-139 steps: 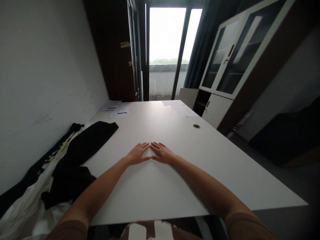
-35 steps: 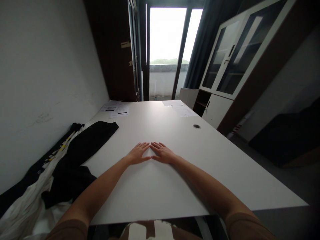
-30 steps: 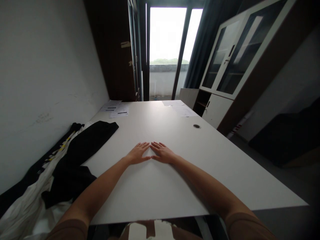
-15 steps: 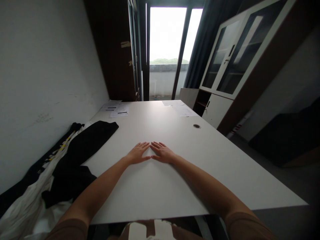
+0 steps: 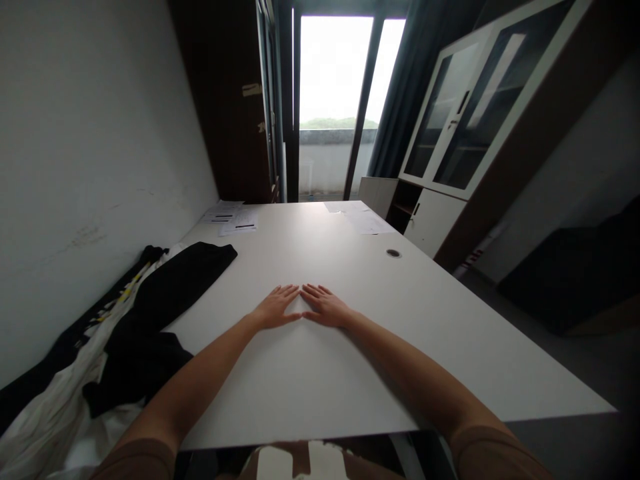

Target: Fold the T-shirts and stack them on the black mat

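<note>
Both hands lie flat, palms down, on a white table (image 5: 310, 380). My left hand (image 5: 275, 307) has its fingers stretched out and its thumb pointing right. Mirroring it, my right hand (image 5: 326, 307) rests with fingers extended and thumb pointing left. The fingertips and thumbs of the two hands meet or nearly meet at the middle. Neither hand holds anything. Black clothing (image 5: 175, 287) lies in a heap to the left of my left forearm, partly on the tabletop.
Printed papers (image 5: 239, 221) lie at the far left of the table, more sheets (image 5: 367, 221) at the far right. A round cable hole (image 5: 394, 253) is set near the right edge. White cloth (image 5: 50, 393) lies along the wall. A glass-door cabinet (image 5: 465, 113) stands at the right.
</note>
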